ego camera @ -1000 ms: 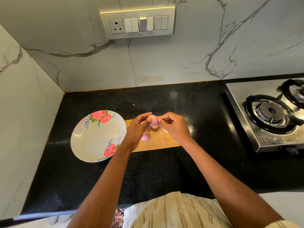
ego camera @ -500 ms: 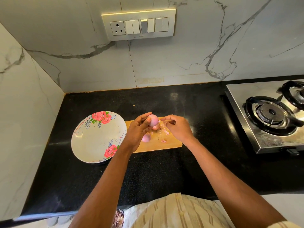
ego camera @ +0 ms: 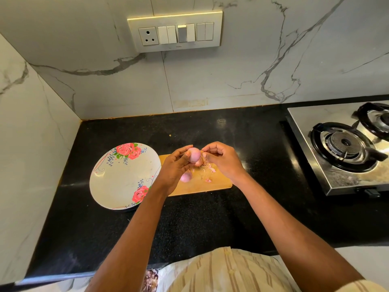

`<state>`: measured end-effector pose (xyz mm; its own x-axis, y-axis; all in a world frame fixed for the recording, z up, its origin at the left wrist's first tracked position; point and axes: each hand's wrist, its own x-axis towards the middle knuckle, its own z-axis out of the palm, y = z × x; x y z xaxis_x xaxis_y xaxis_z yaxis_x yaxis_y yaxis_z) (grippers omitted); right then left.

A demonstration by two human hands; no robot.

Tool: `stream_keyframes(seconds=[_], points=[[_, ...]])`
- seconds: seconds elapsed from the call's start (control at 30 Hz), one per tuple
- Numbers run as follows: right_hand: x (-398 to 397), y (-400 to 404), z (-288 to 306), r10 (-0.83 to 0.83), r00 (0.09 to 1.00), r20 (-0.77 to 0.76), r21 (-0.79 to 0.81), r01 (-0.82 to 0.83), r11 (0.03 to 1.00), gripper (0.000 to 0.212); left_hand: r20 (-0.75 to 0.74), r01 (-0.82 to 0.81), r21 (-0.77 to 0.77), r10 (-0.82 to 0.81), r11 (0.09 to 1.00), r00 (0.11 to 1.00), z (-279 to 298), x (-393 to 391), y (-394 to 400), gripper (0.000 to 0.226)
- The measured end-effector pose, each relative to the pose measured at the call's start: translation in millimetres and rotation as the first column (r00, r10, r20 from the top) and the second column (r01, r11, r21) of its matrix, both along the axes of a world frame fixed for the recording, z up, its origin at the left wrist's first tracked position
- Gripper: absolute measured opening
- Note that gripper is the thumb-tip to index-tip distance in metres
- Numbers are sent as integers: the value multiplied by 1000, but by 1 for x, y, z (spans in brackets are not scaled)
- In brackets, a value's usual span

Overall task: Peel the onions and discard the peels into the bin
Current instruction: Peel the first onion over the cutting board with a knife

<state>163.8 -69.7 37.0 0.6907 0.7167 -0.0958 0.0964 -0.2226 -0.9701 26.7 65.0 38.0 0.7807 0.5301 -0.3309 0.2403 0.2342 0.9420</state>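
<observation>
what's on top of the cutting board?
On the cutting board: one small pink onion and scattered peel bits. Another onion lies partly hidden. The hands cover the board's left and upper parts.

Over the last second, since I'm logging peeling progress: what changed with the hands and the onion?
Little. The right hand drew slightly off the onion, fingertips pinching what may be a thin peel strip. The left hand kept its grip on the onion above the cutting board. The other onion, peel scraps and plate stayed put.
</observation>
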Motion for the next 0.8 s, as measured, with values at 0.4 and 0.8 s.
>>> stream_keyframes(seconds=[0.4,0.8], points=[[-1,3,-5,45,999,-17,14,-45,999,14,22,-19,-47,20,999,1000,-1,5,-2,39],[2,0,3,114,957,268,-54,-103,993,18,-51,-24,148,31,989,998,-11,8,4,40]])
